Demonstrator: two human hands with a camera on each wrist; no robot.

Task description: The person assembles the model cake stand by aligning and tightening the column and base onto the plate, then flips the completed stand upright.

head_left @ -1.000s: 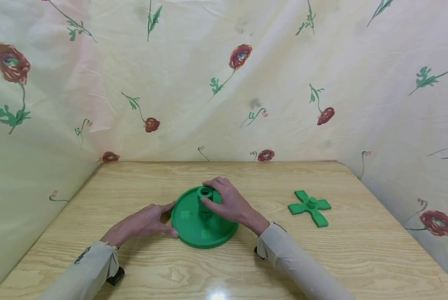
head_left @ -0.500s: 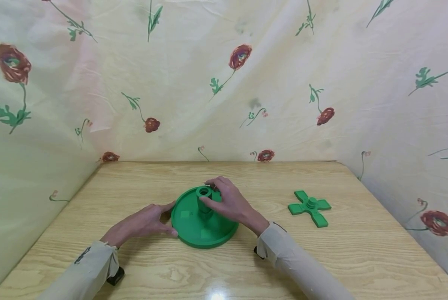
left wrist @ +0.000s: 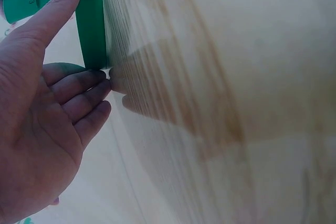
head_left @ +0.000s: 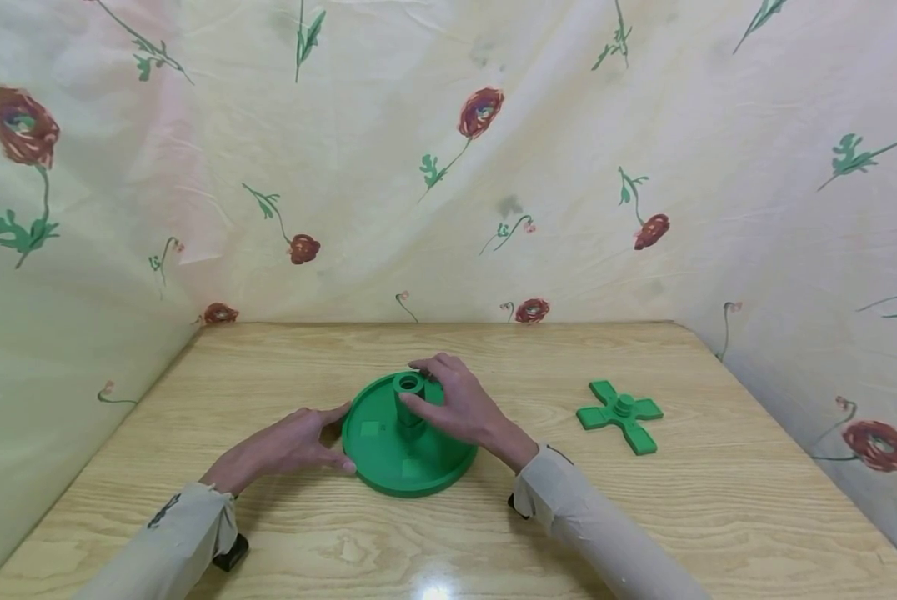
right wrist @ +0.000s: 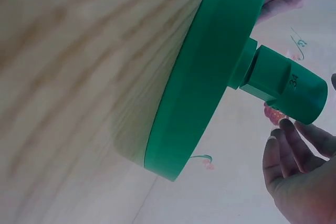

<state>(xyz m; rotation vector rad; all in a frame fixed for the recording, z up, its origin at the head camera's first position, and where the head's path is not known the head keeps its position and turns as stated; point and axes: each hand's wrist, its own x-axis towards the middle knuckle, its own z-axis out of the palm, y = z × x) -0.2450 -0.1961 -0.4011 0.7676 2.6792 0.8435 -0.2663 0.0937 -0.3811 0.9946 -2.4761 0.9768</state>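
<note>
In the head view, a green round tray-like base lies flat on the wooden table. From its middle rises a green hollow column, marked 34 in the right wrist view. My left hand holds the base's left rim, thumb and fingertips against it in the left wrist view. My right hand grips the column's upper end, thumb in front and fingers behind; the right wrist view shows fingertips at its end. The palm hides the base's right part.
A green cross-shaped piece with a round central stub lies on the wooden table, right of the base. A flowered cloth stands behind the table and along both sides.
The column has shifted and turned slightly leftward at its top compared with a second ago, with the right fingers adjusting around it. The left hand, base and cross-shaped piece have stayed in place.
</note>
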